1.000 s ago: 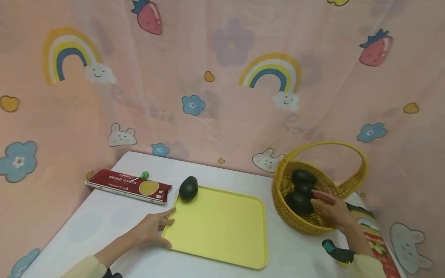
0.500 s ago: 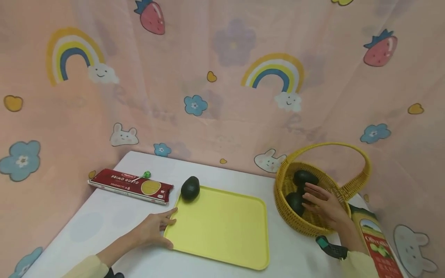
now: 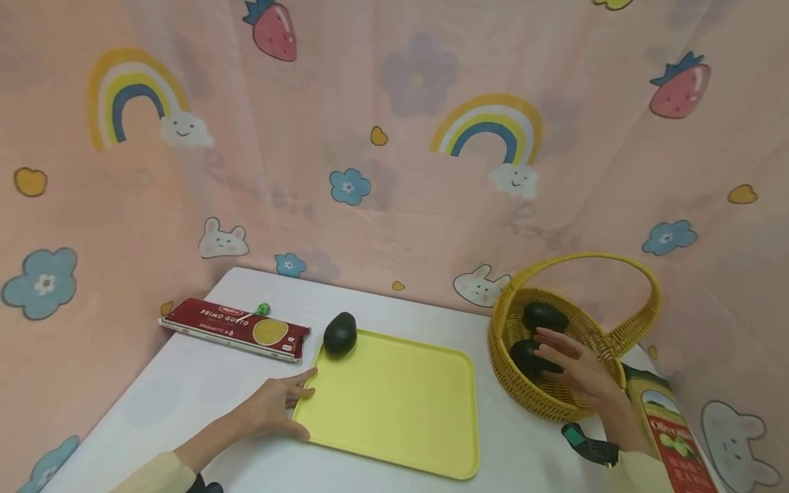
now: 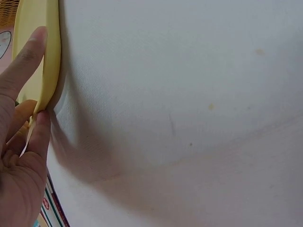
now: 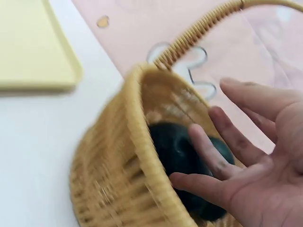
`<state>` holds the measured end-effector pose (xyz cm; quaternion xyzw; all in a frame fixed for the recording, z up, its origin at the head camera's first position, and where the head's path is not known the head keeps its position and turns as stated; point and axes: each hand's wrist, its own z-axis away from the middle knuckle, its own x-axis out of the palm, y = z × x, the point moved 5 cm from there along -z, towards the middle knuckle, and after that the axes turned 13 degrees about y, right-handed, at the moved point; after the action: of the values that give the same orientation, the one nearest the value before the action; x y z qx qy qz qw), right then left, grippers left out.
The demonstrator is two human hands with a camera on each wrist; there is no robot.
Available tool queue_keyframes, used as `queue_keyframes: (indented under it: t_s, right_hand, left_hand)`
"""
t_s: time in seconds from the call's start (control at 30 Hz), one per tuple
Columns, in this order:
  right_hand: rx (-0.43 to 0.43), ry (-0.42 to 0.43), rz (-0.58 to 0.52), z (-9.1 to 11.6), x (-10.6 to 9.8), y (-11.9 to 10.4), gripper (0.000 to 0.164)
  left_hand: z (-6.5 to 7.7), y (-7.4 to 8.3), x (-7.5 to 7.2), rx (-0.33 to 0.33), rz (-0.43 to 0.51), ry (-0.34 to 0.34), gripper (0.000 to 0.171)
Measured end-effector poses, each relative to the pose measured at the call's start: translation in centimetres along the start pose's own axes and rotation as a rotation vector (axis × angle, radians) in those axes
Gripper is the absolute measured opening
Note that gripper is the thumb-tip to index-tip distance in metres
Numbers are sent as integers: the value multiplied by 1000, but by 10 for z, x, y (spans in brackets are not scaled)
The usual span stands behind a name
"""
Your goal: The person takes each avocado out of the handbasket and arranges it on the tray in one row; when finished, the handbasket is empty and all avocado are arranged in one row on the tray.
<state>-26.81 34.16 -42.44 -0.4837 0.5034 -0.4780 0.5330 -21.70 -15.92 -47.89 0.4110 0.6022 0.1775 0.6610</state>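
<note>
A yellow tray (image 3: 394, 404) lies on the white table. My left hand (image 3: 271, 407) grips its left edge, with fingers at the rim and the thumb near the front corner. In the left wrist view the fingers meet the tray rim (image 4: 53, 61). One dark avocado (image 3: 340, 334) rests at the tray's back left corner. On the right stands a yellow wicker basket (image 3: 518, 390) with dark avocados (image 3: 545, 317) inside. Over its opening, my right hand (image 3: 582, 373) reaches in with spread, fairly straight fingers, which overlap the avocados (image 5: 177, 146) in the right wrist view.
A red spaghetti packet (image 3: 228, 329) lies back left, with a small green-headed stick (image 3: 262, 309) on it. An Olivoila package (image 3: 674, 438) is right of the basket, close to my right forearm. The basket's tall handle (image 3: 647, 301) arches up. A patterned pink cloth (image 3: 394, 226) hangs behind.
My right hand has moved left over the avocados, now covering more of them. The left hand stays at the tray's edge. The whole view has shifted slightly.
</note>
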Motion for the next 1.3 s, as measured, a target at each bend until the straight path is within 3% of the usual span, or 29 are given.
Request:
queue_keyframes:
  t_s: [0.1, 0.23, 0.37, 0.5, 0.77, 1.0, 1.3]
  right_hand:
    - [26, 74, 32, 2, -13, 1, 35]
    - [139, 203, 141, 1, -20, 5, 31]
    - [252, 340, 208, -3, -19, 10, 44]
    - [282, 429, 272, -8, -18, 13, 61]
    - [322, 391, 340, 2, -21, 17, 67]
    - [391, 293, 165, 11, -23, 19, 63]
    - [349, 265, 211, 8, -15, 20, 68]
  left_hand:
    - [0, 1, -1, -3, -9, 4, 81]
    - [0, 1, -1, -12, -3, 1, 83]
    - [0, 0, 1, -18, -7, -2, 81]
    - [1, 0, 2, -18, -10, 1, 76]
    - [2, 1, 2, -19, -5, 5, 77]
    - [0, 3, 2, -5, -30, -1, 78]
    - [0, 8, 1, 24, -95, -13, 74]
